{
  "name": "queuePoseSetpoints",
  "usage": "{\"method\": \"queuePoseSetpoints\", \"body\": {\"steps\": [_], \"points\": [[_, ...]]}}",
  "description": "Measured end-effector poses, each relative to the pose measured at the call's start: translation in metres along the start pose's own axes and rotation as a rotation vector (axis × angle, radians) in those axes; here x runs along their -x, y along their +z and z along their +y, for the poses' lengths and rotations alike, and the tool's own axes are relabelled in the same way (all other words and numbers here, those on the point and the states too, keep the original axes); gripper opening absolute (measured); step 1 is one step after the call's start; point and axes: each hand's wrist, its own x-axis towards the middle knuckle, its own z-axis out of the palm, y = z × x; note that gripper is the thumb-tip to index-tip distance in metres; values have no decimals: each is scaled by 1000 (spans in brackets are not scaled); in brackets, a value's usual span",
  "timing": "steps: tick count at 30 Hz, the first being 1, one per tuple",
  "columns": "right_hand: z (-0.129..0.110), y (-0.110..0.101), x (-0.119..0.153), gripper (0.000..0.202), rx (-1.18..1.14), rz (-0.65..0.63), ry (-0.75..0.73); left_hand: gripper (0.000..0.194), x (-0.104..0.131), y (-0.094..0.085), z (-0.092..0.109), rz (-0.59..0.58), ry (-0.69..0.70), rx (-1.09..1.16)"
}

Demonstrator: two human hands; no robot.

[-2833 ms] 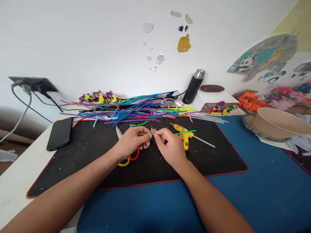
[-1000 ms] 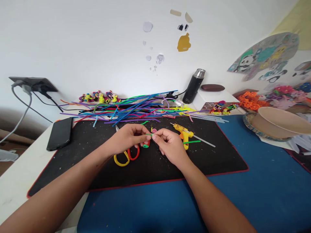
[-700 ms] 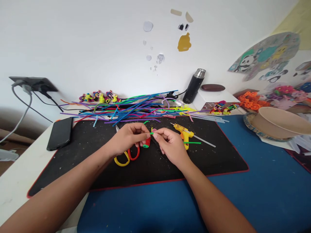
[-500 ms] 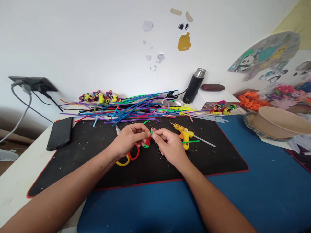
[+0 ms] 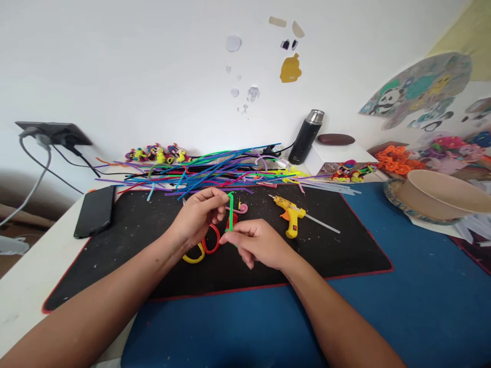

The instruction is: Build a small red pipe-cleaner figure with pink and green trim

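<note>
A bright green pipe cleaner runs upright between my two hands above the black mat. My left hand pinches its upper end, which bends over at the top. Lower down, my right hand grips it between thumb and fingers. Just behind lies a small red piece, partly hidden by the pipe cleaner and my hand. A pink curled piece rests beyond it. Scissors with one red and one yellow handle loop lie under my left hand, their blades mostly covered.
A yellow glue gun with a glue stick lies right of my hands. Many coloured pipe cleaners pile along the wall. A phone is at left, a black flask at the back, a beige bowl at right.
My right hand has moved down and slightly left, away from my left fingertips. The green pipe cleaner, earlier bent with an end sticking out to the right, now stands upright between the hands.
</note>
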Motion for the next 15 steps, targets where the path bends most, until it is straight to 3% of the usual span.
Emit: {"method": "queuePoseSetpoints", "body": {"steps": [5,8,11,15], "points": [[-11,8,9,43,-26,-396,163,29,-9,-11,11,40,23,98],[-12,12,11,40,8,-494,163,32,-11,-14,17,46,-16,171],[-6,12,8,36,34,-362,121,32,-10,-14,21,9,-43,173],[3,2,-2,32,95,59,-13,35,-5,-11,22,-104,-55,104]]}}
